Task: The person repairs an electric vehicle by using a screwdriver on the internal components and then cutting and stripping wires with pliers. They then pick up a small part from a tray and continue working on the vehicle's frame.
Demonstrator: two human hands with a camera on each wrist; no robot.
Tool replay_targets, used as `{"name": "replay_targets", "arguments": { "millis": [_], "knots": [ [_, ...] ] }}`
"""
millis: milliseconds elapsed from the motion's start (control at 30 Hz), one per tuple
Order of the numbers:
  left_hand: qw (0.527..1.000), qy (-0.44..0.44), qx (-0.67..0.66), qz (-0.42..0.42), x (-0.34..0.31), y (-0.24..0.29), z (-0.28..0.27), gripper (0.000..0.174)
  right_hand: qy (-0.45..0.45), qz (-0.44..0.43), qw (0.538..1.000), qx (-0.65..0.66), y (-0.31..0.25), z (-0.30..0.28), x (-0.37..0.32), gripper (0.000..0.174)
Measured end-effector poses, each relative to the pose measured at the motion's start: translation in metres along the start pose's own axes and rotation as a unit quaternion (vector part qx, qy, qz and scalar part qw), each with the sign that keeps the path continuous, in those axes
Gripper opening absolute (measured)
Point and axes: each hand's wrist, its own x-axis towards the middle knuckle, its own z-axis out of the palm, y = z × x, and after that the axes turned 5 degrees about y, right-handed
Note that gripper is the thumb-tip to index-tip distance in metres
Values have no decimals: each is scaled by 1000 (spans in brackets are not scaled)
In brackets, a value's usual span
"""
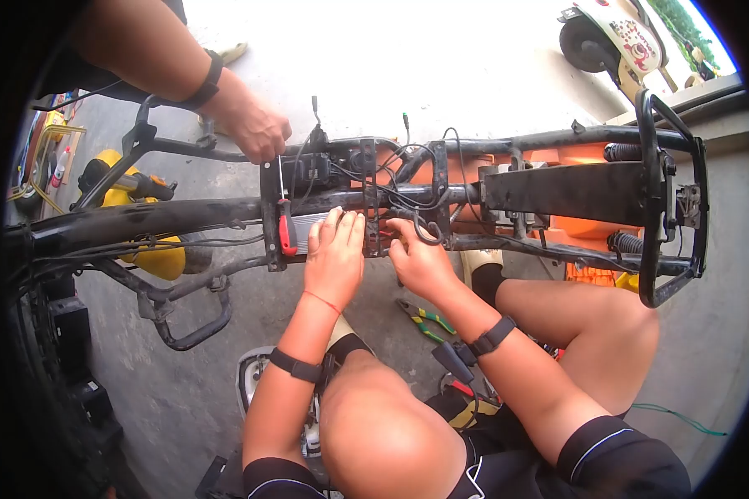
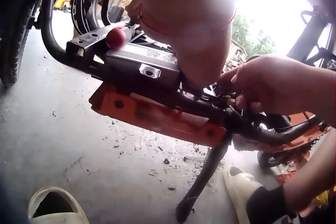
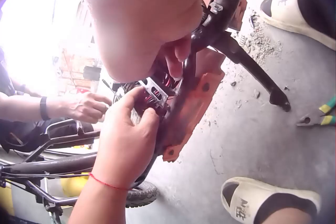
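Note:
My left hand [image 1: 335,258] lies with fairly straight fingers over a silver finned metal box [image 1: 304,226] in the black frame [image 1: 225,208], fingertips at a perforated crossbar [image 1: 369,179]. Beside it my right hand [image 1: 422,262] has its fingers bent in among the wires [image 1: 412,200], thumb and index pinching there; the fingertips are partly hidden. A red and black handled screwdriver [image 1: 287,233] rests across the box, left of my left hand. Another person's hand [image 1: 254,125] reaches over the far rail, fingers curled near the tip of the screwdriver's shaft.
Green and yellow handled pliers [image 1: 424,320] lie on the concrete floor below my right hand. Orange body panels [image 3: 197,106] sit under the frame, and a kickstand [image 3: 254,71] angles to the floor. A white scooter [image 1: 620,41] stands at the back right. Cables stick up beyond the far rail.

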Motion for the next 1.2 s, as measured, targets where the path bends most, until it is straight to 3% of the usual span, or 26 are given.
{"name": "replay_targets", "arguments": {
  "millis": [100,233,300,333,400,433,500,533,600,633,733,833,900,1000,1133,1200],
  "knots": [
    [1000,-16,-7,-7,-3,1,3,44,-65,21,997,-24,11,4,-2,34],
    [1000,-11,-19,-11,-6,1,6,42,-53,30,998,20,24,17,0,31],
    [1000,-13,-20,-19,-7,3,6,42,-65,114,991,29,22,17,4,30],
    [999,-14,-21,-27,-8,3,6,43,-65,116,991,29,22,16,7,30],
    [999,-14,-29,-29,-8,3,8,44,-73,196,946,250,17,13,16,31],
    [999,-9,-34,-32,-3,0,11,44,-71,192,947,248,16,10,25,31],
    [999,-2,-35,-26,-4,-2,12,45,-158,183,956,168,0,-2,33,35],
    [999,5,-35,-19,-4,-3,12,45,-155,182,956,169,-1,-3,36,35],
    [999,12,-45,-16,-3,-4,11,44,-195,166,966,37,-3,-1,38,37],
    [998,18,-55,-15,-3,-5,11,43,-192,167,966,39,0,3,38,37],
    [998,26,-50,-6,-7,-6,13,44,-156,62,980,-106,9,11,32,35],
    [999,36,-39,3,-13,-10,22,46,-209,87,954,-195,-14,2,31,33],
    [997,57,-50,1,-13,-13,28,47,-33,-114,970,-212,2,12,27,32],
    [996,61,-62,6,-14,-14,27,47,-29,-179,961,-211,24,19,24,34],
    [995,74,-64,7,-12,-12,29,43,-144,-124,957,-221,14,10,37,35],
    [994,92,-60,-2,-11,-12,30,43,-226,-129,912,-318,18,20,45,34]
  ]
}}
